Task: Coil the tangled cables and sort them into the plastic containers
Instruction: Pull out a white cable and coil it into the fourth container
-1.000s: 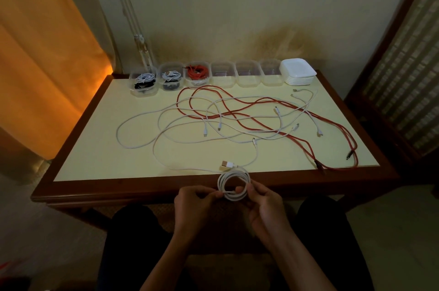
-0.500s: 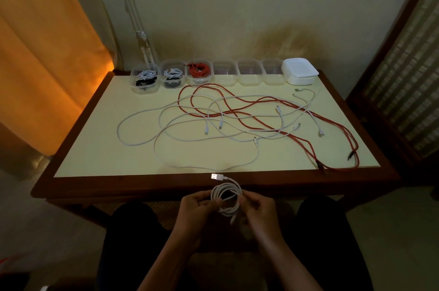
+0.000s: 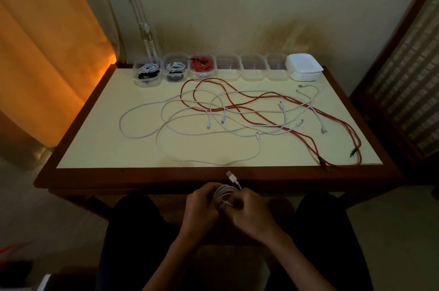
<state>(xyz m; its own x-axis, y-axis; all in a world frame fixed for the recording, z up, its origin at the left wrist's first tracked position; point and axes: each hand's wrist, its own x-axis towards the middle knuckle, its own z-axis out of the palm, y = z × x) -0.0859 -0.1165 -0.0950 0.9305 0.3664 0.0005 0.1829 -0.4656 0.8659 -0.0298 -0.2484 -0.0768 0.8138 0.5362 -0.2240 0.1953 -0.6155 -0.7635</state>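
Just below the table's front edge, my left hand (image 3: 202, 207) and my right hand (image 3: 251, 212) both grip a small white cable coil (image 3: 224, 192). Its USB plug (image 3: 231, 176) sticks up from the bundle. White cables (image 3: 190, 129) and a long red cable (image 3: 297, 129) lie tangled across the cream tabletop. A row of clear plastic containers stands at the back: two with white and black coils (image 3: 147, 71) (image 3: 175, 69), one with a red coil (image 3: 202, 65), and three with no cable in them (image 3: 252, 69).
A stack of white lids (image 3: 304, 69) sits at the right end of the row. The table (image 3: 166, 175) has a dark wood border. An orange curtain (image 3: 47, 41) hangs at left, a woven screen (image 3: 408, 77) at right. My dark-clad legs are below.
The coil went from a wide open loop in front of the table edge to a tight bundle lower down, with both hands closing in around it.
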